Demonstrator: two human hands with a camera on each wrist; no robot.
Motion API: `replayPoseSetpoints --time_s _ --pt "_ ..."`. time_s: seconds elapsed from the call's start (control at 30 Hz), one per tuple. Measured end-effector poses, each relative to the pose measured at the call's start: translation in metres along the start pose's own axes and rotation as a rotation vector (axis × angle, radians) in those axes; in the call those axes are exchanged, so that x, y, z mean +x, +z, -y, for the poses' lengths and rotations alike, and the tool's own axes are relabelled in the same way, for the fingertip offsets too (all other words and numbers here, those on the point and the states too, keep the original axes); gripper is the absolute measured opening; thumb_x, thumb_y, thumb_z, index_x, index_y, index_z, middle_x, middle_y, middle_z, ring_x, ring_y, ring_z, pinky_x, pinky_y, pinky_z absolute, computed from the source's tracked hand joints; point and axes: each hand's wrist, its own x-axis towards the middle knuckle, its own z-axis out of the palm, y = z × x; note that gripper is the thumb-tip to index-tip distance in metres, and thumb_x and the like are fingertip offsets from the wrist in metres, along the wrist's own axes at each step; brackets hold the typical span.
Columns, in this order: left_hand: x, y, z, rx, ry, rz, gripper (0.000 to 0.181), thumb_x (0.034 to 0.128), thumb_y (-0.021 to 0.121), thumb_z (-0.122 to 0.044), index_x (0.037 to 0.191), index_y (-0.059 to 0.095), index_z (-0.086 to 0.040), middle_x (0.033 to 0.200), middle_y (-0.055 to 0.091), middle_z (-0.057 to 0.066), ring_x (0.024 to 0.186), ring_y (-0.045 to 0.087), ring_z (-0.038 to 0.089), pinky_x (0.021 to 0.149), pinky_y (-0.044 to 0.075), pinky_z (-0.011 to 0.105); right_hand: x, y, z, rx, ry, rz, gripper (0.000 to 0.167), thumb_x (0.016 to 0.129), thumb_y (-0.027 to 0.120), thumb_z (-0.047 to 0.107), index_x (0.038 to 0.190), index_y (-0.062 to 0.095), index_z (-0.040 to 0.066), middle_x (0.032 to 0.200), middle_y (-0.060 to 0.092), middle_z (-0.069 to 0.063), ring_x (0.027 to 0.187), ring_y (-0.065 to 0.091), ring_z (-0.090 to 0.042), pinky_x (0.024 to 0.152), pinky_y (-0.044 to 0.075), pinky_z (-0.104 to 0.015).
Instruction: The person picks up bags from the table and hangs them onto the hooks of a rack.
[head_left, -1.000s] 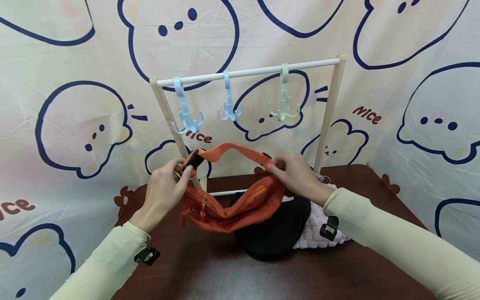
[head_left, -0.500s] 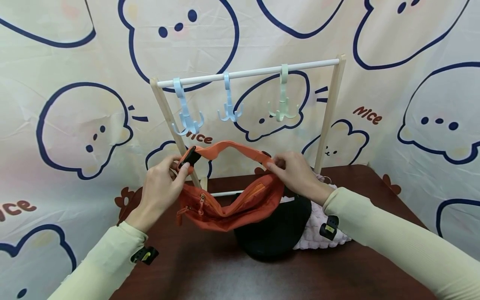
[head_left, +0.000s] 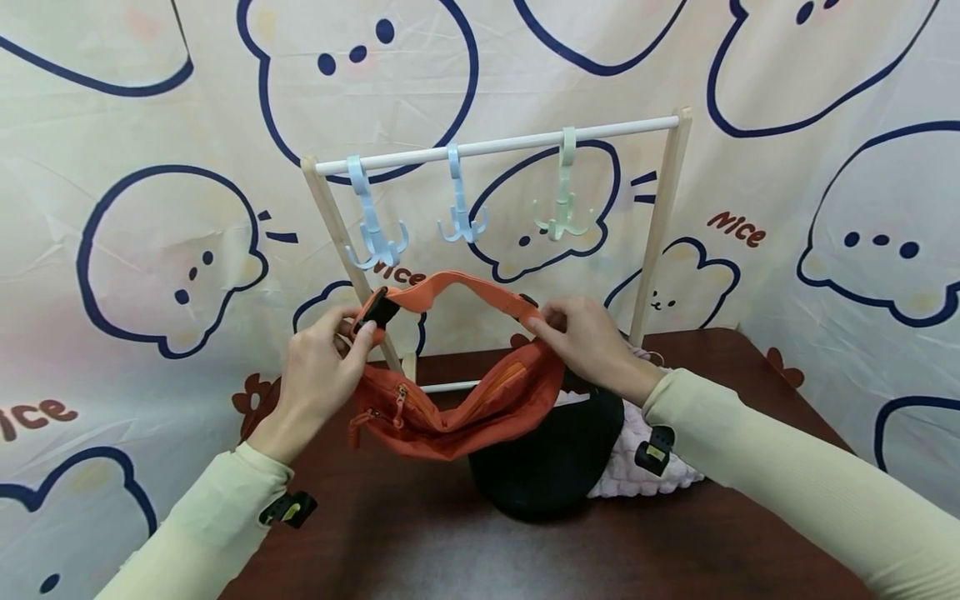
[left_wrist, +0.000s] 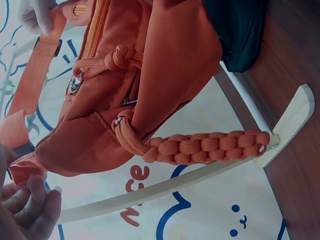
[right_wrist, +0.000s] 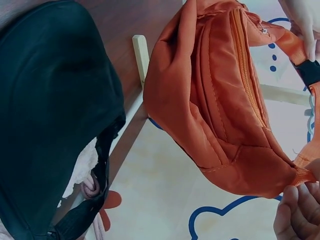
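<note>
An orange waist bag hangs between both hands, its strap arched upward above the body. My left hand pinches the strap end by the black buckle. With thumb and fingers my right hand grips the strap at the bag's other end. A braided zipper pull dangles from the bag in the left wrist view. Behind and below the bag lies a black cap, partly hidden by it in the head view.
A rack with a white rail stands behind the bag. On the rail hang two blue hooks and a green hook. A pale pink puckered item lies beside the cap on the brown table.
Both hands have shifted slightly left and up with the bag, and the strap arches a little higher. The cap and rack stay in place.
</note>
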Motion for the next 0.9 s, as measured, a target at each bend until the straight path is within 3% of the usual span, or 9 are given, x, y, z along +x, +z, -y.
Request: replayPoseSetpoints --time_s 0.3,0.7,0.9 --pt "0.003 -0.002 0.0 -0.004 0.011 -0.02 0.023 0.0999 0.063 -0.021 0.113 0.067 -0.002 0.077 0.068 0.011 0.057 0.058 0.017 0.05 0.045 0.025 0.003 -0.001 0.006 0.005 -0.004 0.0 0.018 0.098 0.067 0.018 0.087 0.074 0.006 0.072 0.071 -0.006 0.06 0.058 -0.012 0.056 0.047 -0.026" --pt "0.01 -0.008 0.0 -0.013 0.035 -0.065 0.022 0.0991 0.064 -0.02 0.111 0.067 -0.002 0.076 0.069 0.011 0.057 0.058 0.013 0.051 0.042 0.016 0.008 -0.002 0.011 0.039 -0.027 -0.006 0.017 0.099 0.066 0.017 0.088 0.073 0.005 0.072 0.07 -0.007 0.058 0.058 -0.012 0.053 0.049 -0.025" --pt "0.011 -0.009 -0.001 -0.012 0.03 -0.06 0.023 0.099 0.064 -0.021 0.112 0.067 -0.002 0.076 0.069 0.011 0.057 0.057 0.012 0.051 0.042 0.016 0.009 -0.002 0.014 0.045 -0.024 -0.004 0.017 0.099 0.066 0.016 0.088 0.073 0.005 0.072 0.07 -0.008 0.058 0.058 -0.012 0.054 0.051 -0.025"
